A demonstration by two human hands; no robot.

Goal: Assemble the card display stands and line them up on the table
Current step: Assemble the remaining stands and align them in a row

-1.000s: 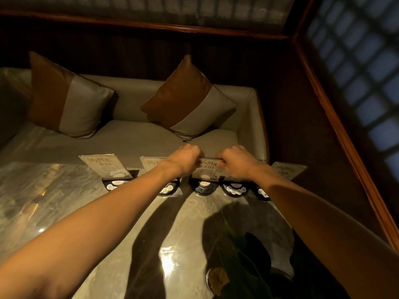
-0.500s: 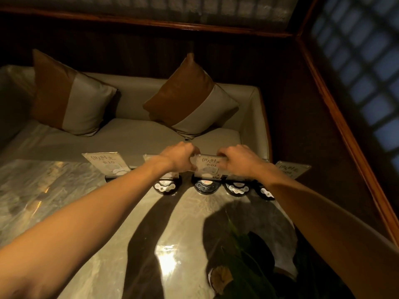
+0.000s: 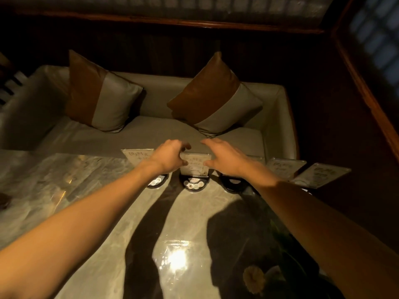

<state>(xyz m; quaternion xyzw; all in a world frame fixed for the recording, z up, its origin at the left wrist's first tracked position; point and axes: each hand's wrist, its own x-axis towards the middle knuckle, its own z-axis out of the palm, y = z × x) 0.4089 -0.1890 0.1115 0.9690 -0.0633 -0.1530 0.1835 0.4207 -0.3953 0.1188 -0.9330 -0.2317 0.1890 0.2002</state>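
A row of card display stands runs along the far edge of the marble table [image 3: 97,212]. Each is a clear card holder in a round black base. The middle card [image 3: 195,164] stands upright in its base [image 3: 193,184]. My left hand [image 3: 170,157] is at the card's left edge and my right hand [image 3: 224,158] at its right edge. Both hands have their fingers spread, thumbs close to the card's sides. Another card [image 3: 138,156] stands to the left, and its base [image 3: 157,181] shows below my left wrist. Two more cards [image 3: 285,167] [image 3: 321,174] lean at the right end.
Behind the table is a grey sofa [image 3: 151,134] with two brown-and-grey cushions [image 3: 101,100] [image 3: 216,96]. A plant with a pale flower [image 3: 253,277] stands at the table's near right. Dark wood walls close in at the back and on the right.
Both hands were closed on the middle card, holding it above its base. Now the card sits in the base and the fingers have spread apart. The view has shifted left.
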